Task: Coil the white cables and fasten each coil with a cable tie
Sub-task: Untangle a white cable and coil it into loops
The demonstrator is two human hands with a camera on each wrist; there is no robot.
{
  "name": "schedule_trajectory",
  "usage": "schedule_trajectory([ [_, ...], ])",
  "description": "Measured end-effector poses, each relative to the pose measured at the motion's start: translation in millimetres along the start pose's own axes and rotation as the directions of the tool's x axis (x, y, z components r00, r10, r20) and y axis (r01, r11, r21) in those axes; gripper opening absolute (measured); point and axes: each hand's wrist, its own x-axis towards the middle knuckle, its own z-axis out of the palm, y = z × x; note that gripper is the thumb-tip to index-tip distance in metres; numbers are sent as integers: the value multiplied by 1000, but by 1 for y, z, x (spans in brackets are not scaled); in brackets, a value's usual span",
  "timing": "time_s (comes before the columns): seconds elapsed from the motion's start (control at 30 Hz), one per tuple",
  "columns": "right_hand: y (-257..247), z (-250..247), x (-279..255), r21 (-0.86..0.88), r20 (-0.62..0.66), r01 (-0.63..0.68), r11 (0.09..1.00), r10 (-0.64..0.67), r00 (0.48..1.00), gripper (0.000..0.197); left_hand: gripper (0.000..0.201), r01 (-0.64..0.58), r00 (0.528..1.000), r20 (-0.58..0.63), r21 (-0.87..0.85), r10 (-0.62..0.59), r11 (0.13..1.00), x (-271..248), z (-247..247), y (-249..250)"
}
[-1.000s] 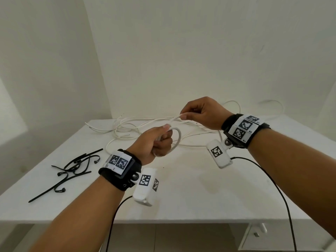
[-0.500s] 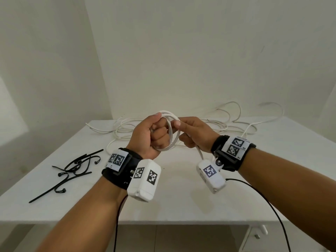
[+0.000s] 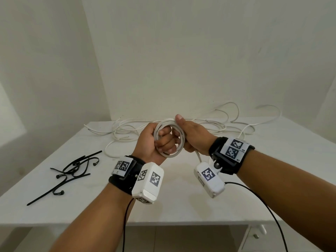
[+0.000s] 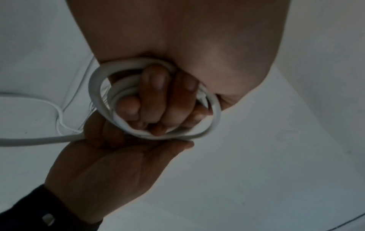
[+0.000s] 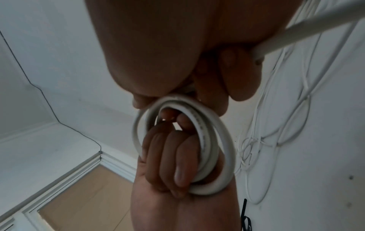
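A small coil of white cable [image 3: 179, 140] with several turns hangs above the middle of the white table [image 3: 181, 211]. My left hand [image 3: 156, 140] grips the coil [image 4: 215, 106], its fingers curled through the loops. My right hand [image 3: 192, 135] closes round the coil's right side [image 5: 227, 140], thumb up on its top, and holds the free run of the cable [image 5: 296, 28], which drops past that wrist. More loose white cable [image 3: 209, 122] lies tangled along the table's back edge. Several black cable ties [image 3: 72, 171] lie at the table's left.
White walls enclose the table behind and on both sides. A black wire [image 3: 263, 200] runs from each wrist camera down over the table's front edge. A white drawer unit [image 3: 258, 237] stands below the table's front right.
The right hand swung in from the right and laid another turn of cable on the coil. The left hand rose slightly with the coil, and both hands now meet on it.
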Motion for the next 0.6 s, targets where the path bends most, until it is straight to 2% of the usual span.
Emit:
schedule_trajectory([
  [0.17,-3,-5,4,-185,28,167,969,-165,986,50,55,-42,991,-130,23,45,999,-2,3,2],
  [0.23,-3,-17,8,-390,31,257,884,-266,963,45,54,-34,988,-147,46,40,998,-6,-1,2],
  [0.3,-3,-29,13,-541,46,280,793,-304,951,39,49,7,990,-142,67,3,998,-12,-7,-2],
  [0.47,-16,-50,14,-590,-27,239,771,-314,949,34,46,94,995,-55,132,-87,987,-26,-21,-11],
  [0.6,-18,-54,12,-594,-30,229,771,-306,952,35,37,-3,997,-69,205,18,979,-27,-18,-12],
])
